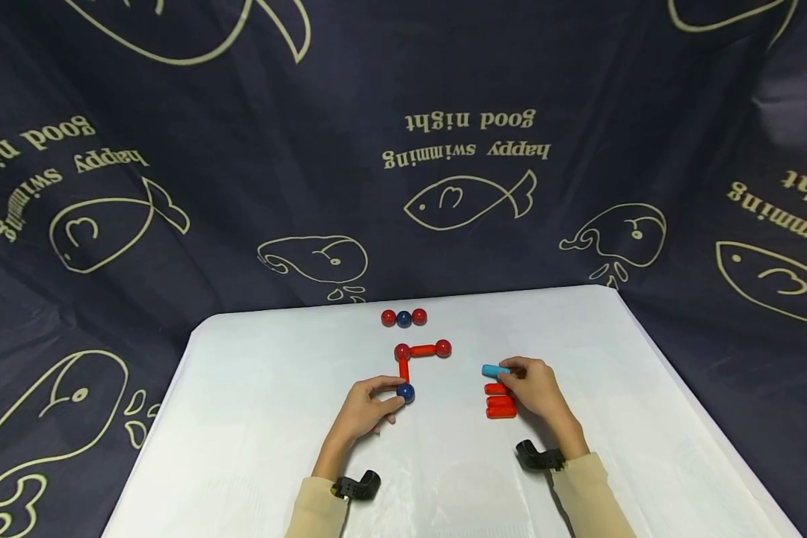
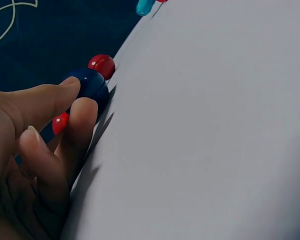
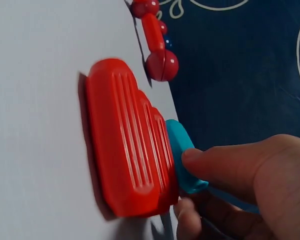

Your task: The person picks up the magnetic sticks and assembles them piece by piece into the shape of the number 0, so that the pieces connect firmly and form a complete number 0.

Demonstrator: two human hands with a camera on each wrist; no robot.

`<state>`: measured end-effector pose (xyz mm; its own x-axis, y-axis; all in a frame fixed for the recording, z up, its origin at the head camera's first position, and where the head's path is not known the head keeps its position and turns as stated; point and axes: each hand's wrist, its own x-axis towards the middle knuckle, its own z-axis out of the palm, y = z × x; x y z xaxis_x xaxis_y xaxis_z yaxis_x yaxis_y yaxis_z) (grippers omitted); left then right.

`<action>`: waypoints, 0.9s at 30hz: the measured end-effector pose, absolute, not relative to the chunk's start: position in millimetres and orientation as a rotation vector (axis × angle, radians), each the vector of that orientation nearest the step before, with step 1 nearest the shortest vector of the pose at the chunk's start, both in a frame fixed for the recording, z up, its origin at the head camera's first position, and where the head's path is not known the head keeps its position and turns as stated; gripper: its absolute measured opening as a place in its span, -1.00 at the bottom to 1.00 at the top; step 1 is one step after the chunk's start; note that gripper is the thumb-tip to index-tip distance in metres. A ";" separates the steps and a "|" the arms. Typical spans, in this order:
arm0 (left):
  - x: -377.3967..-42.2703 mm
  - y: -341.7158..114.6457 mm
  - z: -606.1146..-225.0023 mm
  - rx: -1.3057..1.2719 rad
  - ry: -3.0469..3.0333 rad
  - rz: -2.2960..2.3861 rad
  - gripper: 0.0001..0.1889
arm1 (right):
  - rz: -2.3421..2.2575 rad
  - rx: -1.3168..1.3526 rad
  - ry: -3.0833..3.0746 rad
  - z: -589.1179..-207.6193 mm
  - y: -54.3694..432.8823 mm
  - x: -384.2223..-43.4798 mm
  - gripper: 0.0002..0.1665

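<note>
My left hand (image 1: 368, 407) pinches a dark blue ball (image 1: 406, 393) between thumb and fingers. From this ball a red rod (image 1: 403, 369) runs back to a red ball (image 1: 402, 352). A second red rod (image 1: 423, 350) joins that one to another red ball (image 1: 444, 348), forming an L on the table. To the right, my right hand (image 1: 534, 387) pinches a light blue rod (image 3: 182, 150) by its near end, thumb on top in the right wrist view. Three grooved red rods (image 3: 122, 140) lie side by side right beside it.
Behind the L, a red ball (image 1: 388, 318), a blue ball (image 1: 403, 319) and another red ball (image 1: 420, 317) sit in a row. Everything rests on a white-covered table (image 1: 276, 373). A dark cloth (image 1: 336, 179) with fish drawings hangs behind its far edge.
</note>
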<state>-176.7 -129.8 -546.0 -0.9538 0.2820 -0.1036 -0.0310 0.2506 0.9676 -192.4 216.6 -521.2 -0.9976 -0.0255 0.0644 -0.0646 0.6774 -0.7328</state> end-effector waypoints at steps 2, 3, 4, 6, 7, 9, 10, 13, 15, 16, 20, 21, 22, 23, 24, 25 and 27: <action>-177.2 -129.4 -546.2 0.238 2.266 1.762 -0.61 | 1.251 0.087 -2.815 -521.4 214.5 -191.1 -0.77; -177.5 -129.3 -546.3 0.239 2.266 1.761 -0.61 | 1.258 0.095 -2.808 -521.5 213.4 -190.5 -0.77; -177.6 -129.2 -546.5 0.238 2.265 1.762 -0.60 | 1.274 0.100 -2.799 -521.3 212.3 -189.8 -0.76; -177.2 -129.0 -546.5 0.230 2.261 1.762 -0.60 | 1.297 0.122 -2.791 -520.8 210.2 -188.6 -0.74; -176.9 -129.0 -546.5 0.224 2.260 1.761 -0.60 | 1.305 0.129 -2.792 -520.5 209.1 -187.8 -0.74; -176.7 -129.0 -547.0 0.220 2.258 1.761 -0.60 | 1.319 0.138 -2.791 -519.8 207.0 -186.9 -0.73; -176.6 -128.8 -547.2 0.219 2.259 1.761 -0.60 | 1.327 0.142 -2.788 -519.4 205.8 -186.8 -0.73; -176.1 -128.5 -547.6 0.219 2.273 1.757 -0.61 | 1.340 0.160 -2.769 -518.2 201.5 -186.4 -0.74; -176.2 -128.0 -547.7 0.219 2.281 1.754 -0.61 | 1.350 0.165 -2.744 -517.0 198.9 -186.7 -0.74; -176.3 -127.9 -547.7 0.218 2.284 1.754 -0.61 | 1.354 0.165 -2.731 -516.3 197.6 -186.6 -0.75; -176.5 -127.4 -547.6 0.213 2.284 1.752 -0.62 | 1.361 0.174 -2.690 -515.7 193.0 -185.6 -0.77; -176.6 -127.4 -547.6 0.214 2.284 1.751 -0.62 | 1.362 0.181 -2.681 -515.7 192.0 -185.4 -0.77; -176.7 -127.3 -547.6 0.215 2.284 1.750 -0.62 | 1.360 0.192 -2.669 -515.7 190.9 -185.2 -0.77; -176.6 -127.3 -547.6 0.213 2.284 1.749 -0.62 | 1.355 0.203 -2.660 -515.8 189.6 -184.9 -0.78; -176.7 -127.2 -547.7 0.211 2.284 1.748 -0.62 | 1.350 0.216 -2.652 -515.9 188.3 -184.6 -0.78; -176.6 -127.2 -547.6 0.208 2.283 1.747 -0.62 | 1.344 0.228 -2.644 -515.7 186.9 -184.2 -0.78; -176.5 -127.2 -547.7 0.201 2.285 1.748 -0.63 | 1.331 0.257 -2.632 -515.3 183.8 -183.6 -0.80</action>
<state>-176.5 -127.2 -547.7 -0.9575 0.2632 -0.1184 -0.0455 0.2676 0.9625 -183.6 183.8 -515.3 -0.9687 -0.0722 0.2375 -0.2341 0.5838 -0.7774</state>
